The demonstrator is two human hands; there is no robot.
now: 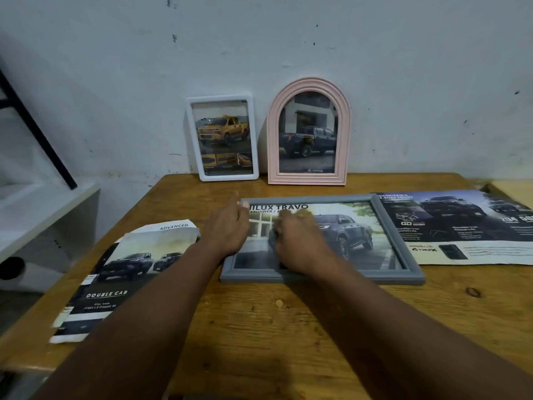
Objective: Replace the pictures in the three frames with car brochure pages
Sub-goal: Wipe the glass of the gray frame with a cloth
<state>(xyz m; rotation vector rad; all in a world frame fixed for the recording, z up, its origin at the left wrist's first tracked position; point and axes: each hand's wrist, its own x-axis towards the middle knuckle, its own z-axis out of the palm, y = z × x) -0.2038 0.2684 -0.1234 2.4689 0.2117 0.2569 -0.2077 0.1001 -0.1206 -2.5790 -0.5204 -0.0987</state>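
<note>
Two bare forearms enter from the bottom edge and reach up over the wooden table (288,327) toward centre frame.

Lower left: loose brochure pages (115,272) lie overlapping on the table, the top sheet reading "DOUBLE CAB", its near end overhanging the table's left edge.

Centre: the grey frame (360,276) lies flat, glass up, and holds a brochure page headed "HILUX TRAVO" with a dark pickup.
- The left hand (227,226) lies over the frame's left rim, fingers extended toward its upper-left corner, thumb raised, nothing held.
- The right hand (297,243) is over the glass, left of centre, knuckles up and fingers bent. It is motion-blurred, so I cannot tell whether it holds anything.

Right of centre: a wide brochure sheet (461,226) lies flat, its left edge tucked under the grey frame's right rim.

Upper centre, at the table's far edge: the white frame (227,177) and the pink arched frame (308,83) stand side by side, leaning on the wall (288,39). The white one shows a yellow pickup, the pink one a dark pickup.

Left edge: a white shelf (43,203).
</note>
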